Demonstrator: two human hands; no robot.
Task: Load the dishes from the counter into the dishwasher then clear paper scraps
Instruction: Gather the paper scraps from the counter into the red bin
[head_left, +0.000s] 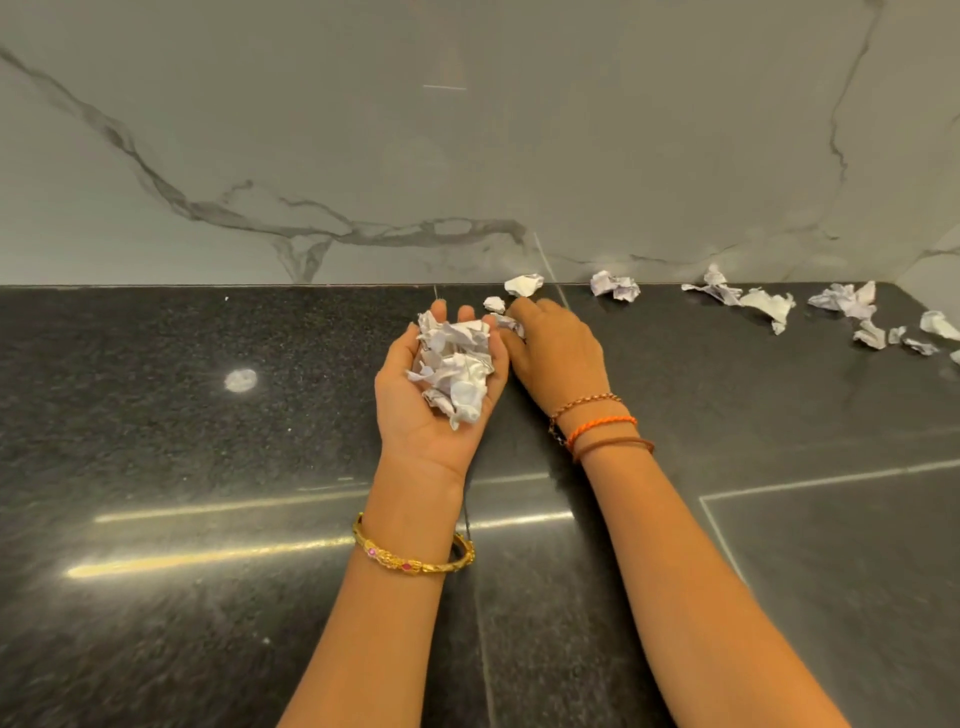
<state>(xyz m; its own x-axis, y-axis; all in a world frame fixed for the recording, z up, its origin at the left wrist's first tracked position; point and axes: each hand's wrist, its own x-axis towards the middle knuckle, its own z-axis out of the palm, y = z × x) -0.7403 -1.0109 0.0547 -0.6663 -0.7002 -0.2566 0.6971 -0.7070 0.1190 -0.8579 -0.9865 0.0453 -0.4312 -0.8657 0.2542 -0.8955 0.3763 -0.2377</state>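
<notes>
Black counter (208, 467), lower frame; marble wall (467, 130) above. Loose paper scraps (769, 306): right of centre along the wall, some cut off at the right edge. Left hand (441, 384), centre: cupped palm-up, cradling gathered scraps (457, 369). Right hand (556, 353): fingertips on 1 scrap (511, 325), grip hidden. Advice: keep the cupped hand level and close.

Left hand (436, 395) cups paper scraps (457, 369) over counter (156, 441).

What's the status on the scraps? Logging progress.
Left hand cupped, holding crumpled paper pile. Right hand pinching a scrap. More scraps along the backsplash.
</notes>
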